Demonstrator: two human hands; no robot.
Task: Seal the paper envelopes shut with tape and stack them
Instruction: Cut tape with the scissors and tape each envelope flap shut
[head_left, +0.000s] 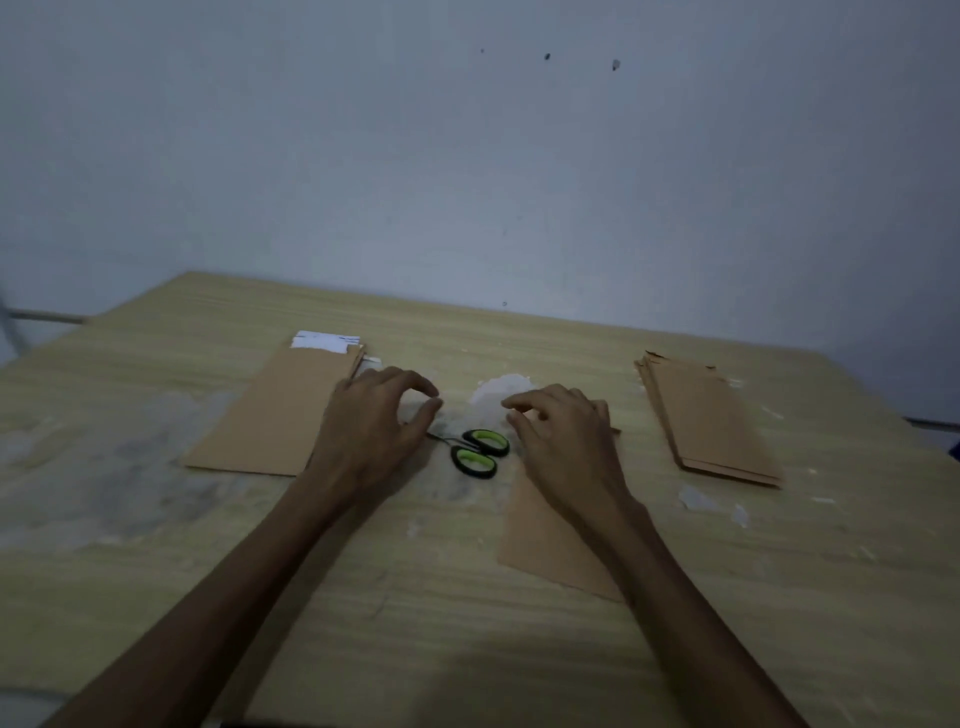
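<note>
Loosely curled fingers of the left hand and right hand hold nothing discernible in dim blur above scissors, the right arm partly hiding one envelope between two envelope stacks on the worktop.

A pale wood-grain table stands against a wall, its top marked with cloudy smears and scraps of what may be clear tape. A stack of brown envelopes with white paper showing at its far end lies on the left; a second stack of brown envelopes lies well apart on the right. Between them rest black-and-green scissors, a single brown envelope just beside them, and a whitish crumpled heap behind.
</note>
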